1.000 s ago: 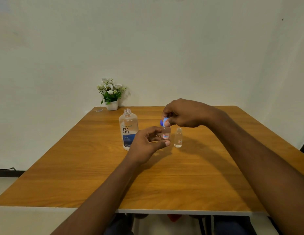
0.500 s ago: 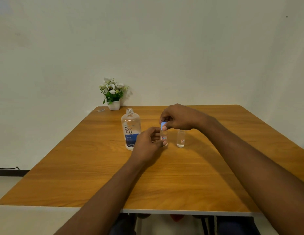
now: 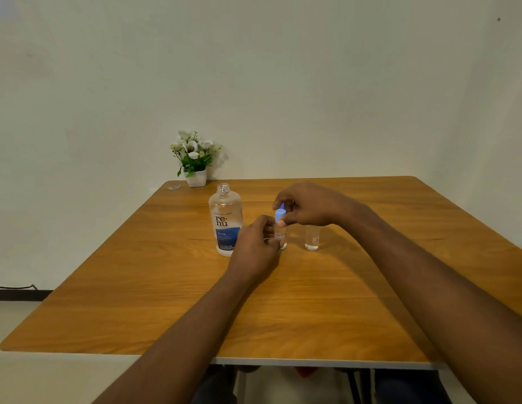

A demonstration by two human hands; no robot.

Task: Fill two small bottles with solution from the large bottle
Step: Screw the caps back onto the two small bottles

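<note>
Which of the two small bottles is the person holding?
The small bottle beside the large bottle: the left hand grips its body while the right hand pinches the blue cap at its top. The other small bottle stands alone, farther right.

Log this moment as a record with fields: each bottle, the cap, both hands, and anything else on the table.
large bottle: upright on the table, no cap on its neck
held small bottle: upright, just right of the large bottle
blue cap: on top of the held small bottle
left hand: grips the held small bottle
right hand: pinches the blue cap
second small bottle: stands free further right, untouched
potted flowers: far left corner of the table
</note>
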